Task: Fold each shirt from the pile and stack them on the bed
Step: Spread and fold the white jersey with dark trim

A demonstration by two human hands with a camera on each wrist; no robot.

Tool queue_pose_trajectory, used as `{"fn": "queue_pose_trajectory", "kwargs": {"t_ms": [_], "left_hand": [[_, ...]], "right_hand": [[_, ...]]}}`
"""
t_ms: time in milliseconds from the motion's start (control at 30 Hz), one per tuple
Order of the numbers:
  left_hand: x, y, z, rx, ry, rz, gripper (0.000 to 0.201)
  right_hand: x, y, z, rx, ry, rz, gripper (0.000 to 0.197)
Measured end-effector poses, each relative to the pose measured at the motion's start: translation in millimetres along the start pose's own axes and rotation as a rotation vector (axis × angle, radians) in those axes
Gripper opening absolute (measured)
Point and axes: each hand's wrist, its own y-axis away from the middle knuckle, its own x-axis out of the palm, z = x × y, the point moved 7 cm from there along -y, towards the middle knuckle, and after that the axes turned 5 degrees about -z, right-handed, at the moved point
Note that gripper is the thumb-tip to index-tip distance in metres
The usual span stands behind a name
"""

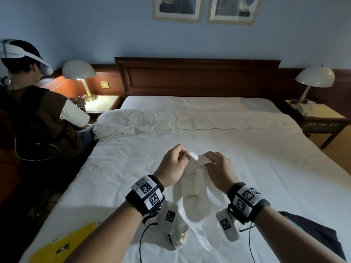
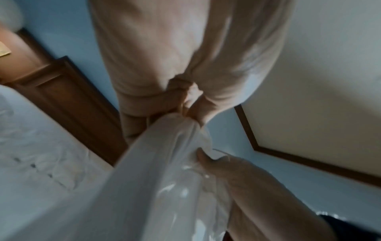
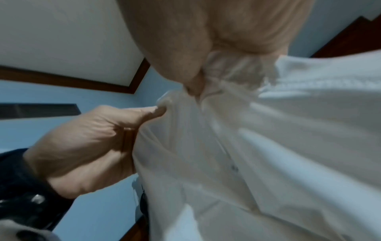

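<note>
A white button-up shirt (image 1: 193, 196) hangs above the white bed (image 1: 117, 168), held at its top edge by both hands. My left hand (image 1: 184, 156) pinches the cloth by the collar, and my right hand (image 1: 208, 158) grips it just beside. In the left wrist view the left hand (image 2: 186, 106) pinches the bunched shirt (image 2: 156, 179), with the right hand (image 2: 218, 161) close below. In the right wrist view the right hand (image 3: 199, 84) holds gathered shirt (image 3: 268, 146) and the left hand (image 3: 163, 108) pinches it with the thumb. The shirt's lower part is hidden behind my wrists.
A yellow garment (image 1: 62, 245) lies at the bed's near left corner and a dark garment (image 1: 313, 230) at the near right. A pillow (image 1: 144, 120) lies below the headboard (image 1: 197, 78). Another person (image 1: 38, 114) sits at the bed's left side. Lamps stand on both nightstands.
</note>
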Motion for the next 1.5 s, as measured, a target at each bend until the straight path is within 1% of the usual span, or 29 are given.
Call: {"fn": "queue_pose_trajectory", "kwargs": {"t_ms": [67,100,133,167,233,267,333,400,433,467,500,533,600,667,700,733,767,833,867,967,1067,1167,1233,1300,1333,1400,1433,1467,1500], "left_hand": [[11,2,-3,0.001,-0.131,0.165,0.016],[9,2,-7,0.017,-0.200,0.176,0.017],[3,0,-11,0.048,-0.247,0.130,0.018],[-8,-3,-17,0.084,-0.252,0.043,0.018],[-35,-8,-23,0.123,-0.207,-0.164,0.016],[-49,-11,-20,0.113,-0.179,-0.263,0.015],[-75,-10,-7,0.031,-0.100,-0.432,0.016],[-92,-4,6,-0.032,-0.053,-0.537,0.018],[-92,-2,12,-0.048,-0.068,-0.525,0.018],[-87,-3,17,-0.047,-0.093,-0.459,0.014],[-76,-2,21,-0.040,-0.113,-0.346,0.008],[-61,-1,24,-0.033,-0.120,-0.212,0.014],[-27,6,26,-0.014,-0.127,0.045,0.041],[2,12,20,0.046,-0.260,0.217,0.066],[10,13,17,0.076,-0.329,0.241,0.063],[10,10,15,0.102,-0.378,0.219,0.050],[4,5,12,0.128,-0.395,0.155,0.036],[-21,-8,11,0.132,-0.345,0.006,0.023],[-35,-14,13,0.106,-0.293,-0.040,0.019],[-76,-25,13,0.090,-0.184,-0.158,0.018],[-102,-28,18,0.075,-0.189,-0.227,0.025],[-107,-24,28,-0.025,-0.304,-0.172,0.025],[-106,-20,42,-0.100,-0.437,-0.137,0.024],[-94,-14,48,-0.090,-0.511,-0.054,0.018],[-81,-10,47,-0.052,-0.514,0.034,0.021],[-46,0,43,0.022,-0.525,0.231,0.070],[-32,4,42,0.014,-0.541,0.287,0.082],[-22,3,44,0.003,-0.530,0.295,0.074],[-18,-1,45,0.001,-0.501,0.274,0.051]], "right_hand": [[-7,0,-3,0.025,-0.062,-0.113,0.022],[-8,1,-6,0.061,-0.108,-0.137,0.020],[-7,4,-10,0.084,-0.128,-0.135,0.017],[-3,7,-14,0.086,-0.118,-0.115,0.016],[8,17,-31,0.084,-0.035,-0.047,0.025],[12,22,-42,0.102,0.018,-0.015,0.030],[12,28,-65,0.182,0.038,-0.002,0.032],[2,29,-74,0.251,-0.034,-0.068,0.030],[-4,27,-72,0.265,-0.084,-0.112,0.029],[-9,24,-66,0.257,-0.132,-0.140,0.028],[-11,20,-55,0.230,-0.175,-0.145,0.025],[-10,15,-41,0.196,-0.210,-0.127,0.021],[-4,7,-11,0.105,-0.225,-0.060,0.021],[2,1,11,0.032,-0.185,-0.019,0.027],[3,-2,18,0.010,-0.170,-0.017,0.027],[4,-4,20,-0.005,-0.160,-0.025,0.023],[4,-4,19,-0.019,-0.147,-0.033,0.017],[4,-1,9,-0.027,-0.099,-0.024,0.007],[5,4,0,-0.015,-0.078,-0.008,0.011],[14,21,-34,0.072,-0.053,0.044,0.021],[16,27,-51,0.171,-0.013,0.017,0.020],[11,19,-46,0.265,-0.151,-0.086,0.026],[10,10,-30,0.236,-0.223,-0.130,0.025],[14,1,-6,0.166,-0.231,-0.083,0.020],[19,-2,7,0.132,-0.227,-0.041,0.017],[29,-7,29,0.090,-0.219,0.035,0.014],[33,-9,38,0.070,-0.203,0.059,0.015],[37,-11,44,0.048,-0.177,0.072,0.016],[39,-12,46,0.022,-0.154,0.075,0.016]]}}
